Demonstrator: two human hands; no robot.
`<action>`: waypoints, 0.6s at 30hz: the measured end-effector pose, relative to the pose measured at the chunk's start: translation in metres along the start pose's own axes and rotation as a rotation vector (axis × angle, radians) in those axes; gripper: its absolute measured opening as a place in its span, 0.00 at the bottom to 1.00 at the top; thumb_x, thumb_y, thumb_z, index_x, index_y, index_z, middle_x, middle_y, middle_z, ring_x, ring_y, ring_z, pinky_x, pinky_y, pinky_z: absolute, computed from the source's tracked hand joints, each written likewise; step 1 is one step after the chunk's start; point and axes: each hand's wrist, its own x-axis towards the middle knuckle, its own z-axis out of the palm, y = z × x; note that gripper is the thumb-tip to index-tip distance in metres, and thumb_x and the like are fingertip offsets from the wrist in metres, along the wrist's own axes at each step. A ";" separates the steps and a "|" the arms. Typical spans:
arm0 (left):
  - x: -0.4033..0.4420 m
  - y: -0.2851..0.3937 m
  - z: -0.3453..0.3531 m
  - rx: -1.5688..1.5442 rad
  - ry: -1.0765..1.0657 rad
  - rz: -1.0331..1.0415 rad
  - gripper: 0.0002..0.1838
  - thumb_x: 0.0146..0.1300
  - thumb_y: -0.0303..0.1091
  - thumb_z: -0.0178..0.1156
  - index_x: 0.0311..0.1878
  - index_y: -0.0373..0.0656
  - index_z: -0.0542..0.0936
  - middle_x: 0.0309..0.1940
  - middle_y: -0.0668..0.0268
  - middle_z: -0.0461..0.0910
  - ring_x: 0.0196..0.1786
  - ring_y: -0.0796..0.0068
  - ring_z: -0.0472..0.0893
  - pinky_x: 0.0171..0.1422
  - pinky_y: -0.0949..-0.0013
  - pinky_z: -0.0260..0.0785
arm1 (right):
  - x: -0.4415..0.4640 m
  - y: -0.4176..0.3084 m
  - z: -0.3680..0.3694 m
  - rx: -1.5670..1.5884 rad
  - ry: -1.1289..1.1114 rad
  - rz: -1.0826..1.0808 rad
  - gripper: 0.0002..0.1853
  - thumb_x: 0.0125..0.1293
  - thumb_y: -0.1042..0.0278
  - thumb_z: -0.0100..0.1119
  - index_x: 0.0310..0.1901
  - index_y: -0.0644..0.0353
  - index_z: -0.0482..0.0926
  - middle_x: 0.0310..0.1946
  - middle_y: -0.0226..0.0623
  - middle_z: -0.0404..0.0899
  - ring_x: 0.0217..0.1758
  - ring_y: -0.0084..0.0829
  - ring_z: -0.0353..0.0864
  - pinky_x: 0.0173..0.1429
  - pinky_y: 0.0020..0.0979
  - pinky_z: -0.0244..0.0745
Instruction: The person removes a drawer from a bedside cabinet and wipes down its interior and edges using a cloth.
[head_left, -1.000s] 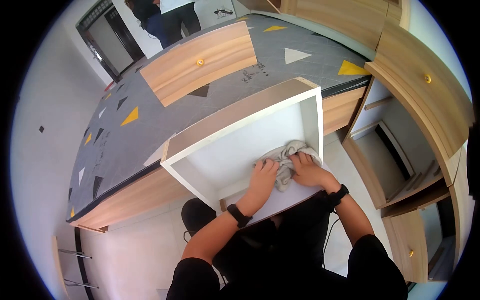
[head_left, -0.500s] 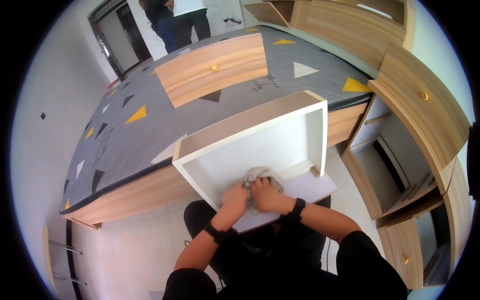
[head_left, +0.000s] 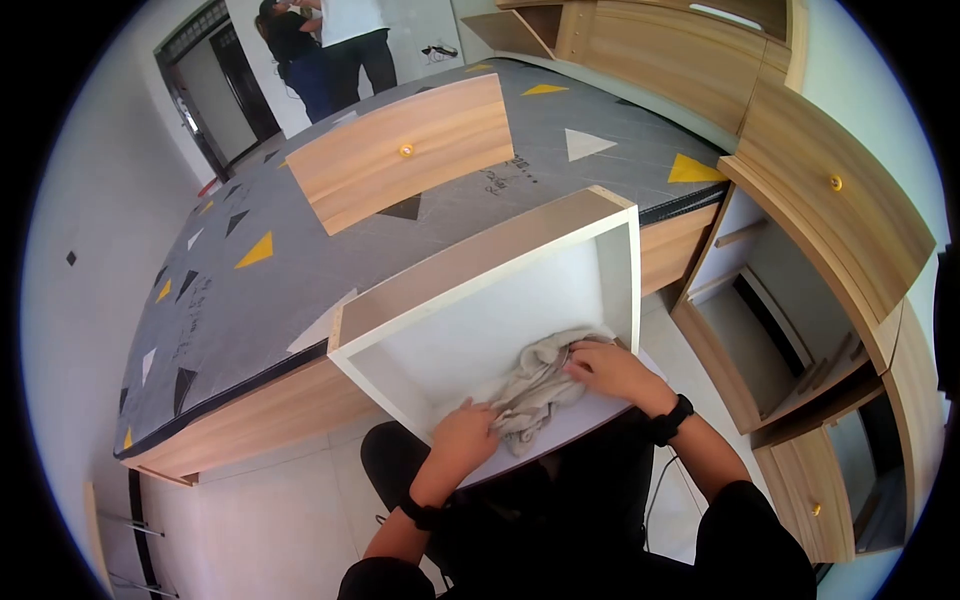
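Observation:
A crumpled grey cloth (head_left: pixel 540 385) lies across the near edge of a white-lined drawer box (head_left: pixel 490 310), which is tilted against the bed edge over my lap. My left hand (head_left: pixel 464 437) has its fingers closed on the left end of the cloth. With its fingers bent round the cloth's upper right end, my right hand (head_left: pixel 607 369) is near the box's right wall. A wooden panel with a yellow knob (head_left: pixel 400 160) lies on the mattress beyond the box.
The grey patterned mattress (head_left: pixel 330 250) fills the middle. On the right stands a wooden cabinet (head_left: pixel 840 240) with an open compartment (head_left: pixel 760 340) and a lower drawer (head_left: pixel 805 500). Two people (head_left: pixel 330 60) stand beyond the bed near a doorway (head_left: pixel 215 95).
My hands have moved apart, the left one slightly left and down, the right one to the right. The bunched cloth is now stretched out between them.

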 end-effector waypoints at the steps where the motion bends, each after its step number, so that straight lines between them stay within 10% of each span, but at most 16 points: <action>1: 0.000 0.003 0.002 -0.002 -0.003 0.004 0.12 0.53 0.29 0.59 0.40 0.41 0.85 0.49 0.57 0.82 0.47 0.47 0.83 0.56 0.52 0.76 | -0.002 -0.001 0.004 -0.127 0.029 -0.051 0.12 0.66 0.59 0.61 0.38 0.60 0.82 0.39 0.40 0.83 0.46 0.46 0.82 0.51 0.43 0.76; 12: -0.038 0.008 0.005 0.456 0.216 -0.141 0.22 0.58 0.28 0.54 0.53 0.24 0.78 0.65 0.44 0.72 0.71 0.50 0.71 0.76 0.46 0.59 | 0.035 -0.034 0.084 -0.303 0.138 -0.554 0.10 0.61 0.66 0.62 0.44 0.49 0.86 0.40 0.33 0.86 0.48 0.37 0.84 0.48 0.39 0.80; 18: -0.065 0.004 0.010 0.204 0.203 -0.108 0.23 0.61 0.24 0.52 0.57 0.19 0.73 0.67 0.35 0.67 0.72 0.43 0.67 0.77 0.49 0.60 | 0.069 -0.086 0.124 -0.439 -0.089 -0.544 0.09 0.60 0.66 0.60 0.38 0.46 0.89 0.33 0.32 0.87 0.37 0.37 0.87 0.39 0.40 0.80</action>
